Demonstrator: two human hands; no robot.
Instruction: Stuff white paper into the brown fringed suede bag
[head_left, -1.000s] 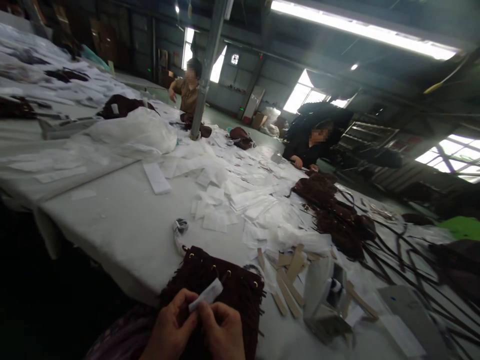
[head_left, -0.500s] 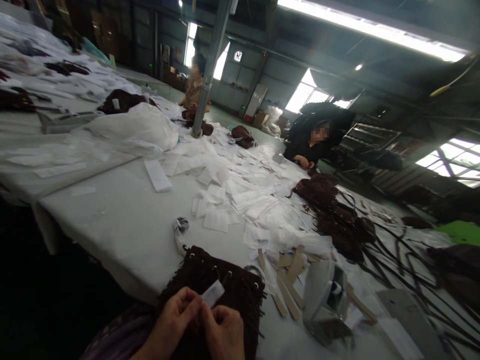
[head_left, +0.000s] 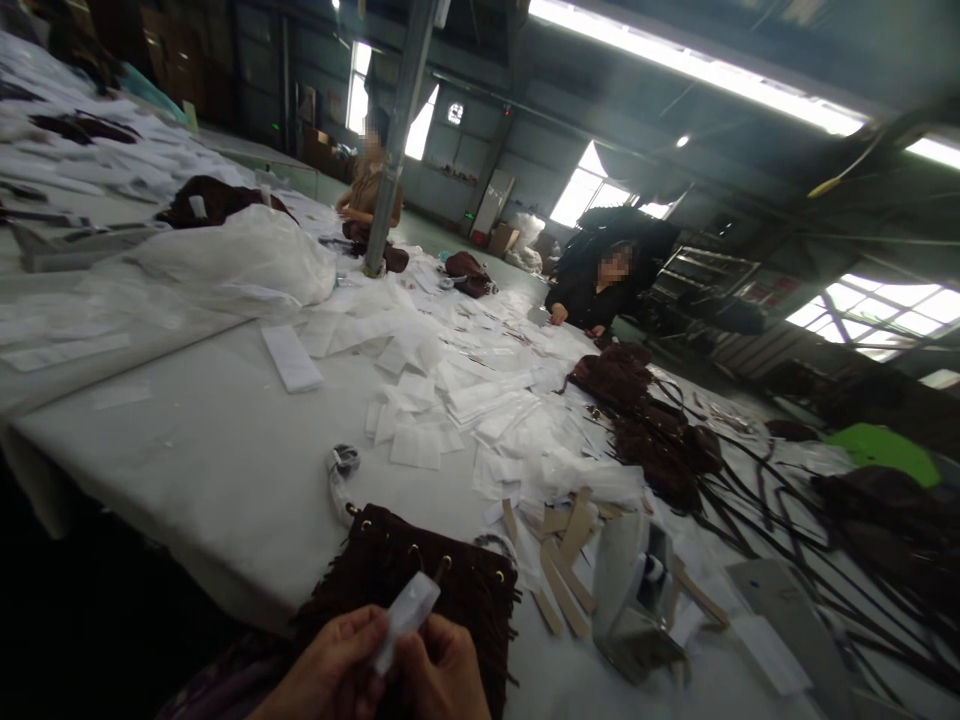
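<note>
A dark brown fringed bag [head_left: 375, 560] with brass eyelets along its top edge lies at the near edge of the table. Over it, my left hand [head_left: 341, 655] pinches a small white paper-like wrap [head_left: 411, 608] from the left. My right hand [head_left: 442, 665] is closed on the lower right side of the same wrap. The wrap's upper end sits close to a cord coming out of the bag's eyelets; whether it encloses the cord I cannot tell. A wrapped ring handle [head_left: 341, 470] sticks out at the bag's upper left corner.
White paper sheets [head_left: 487, 400] are strewn over the white table [head_left: 217, 430]. Tan strips [head_left: 562, 570] and a grey holder [head_left: 634, 590] lie to the right. Brown bags [head_left: 637, 410] with long straps are beyond. A metal post [head_left: 394, 150] and two people stand farther back.
My fingers have shifted on the white wrap, so more of it now shows between my hands. The view has swung slightly right. The person across the table has moved their hands apart.
</note>
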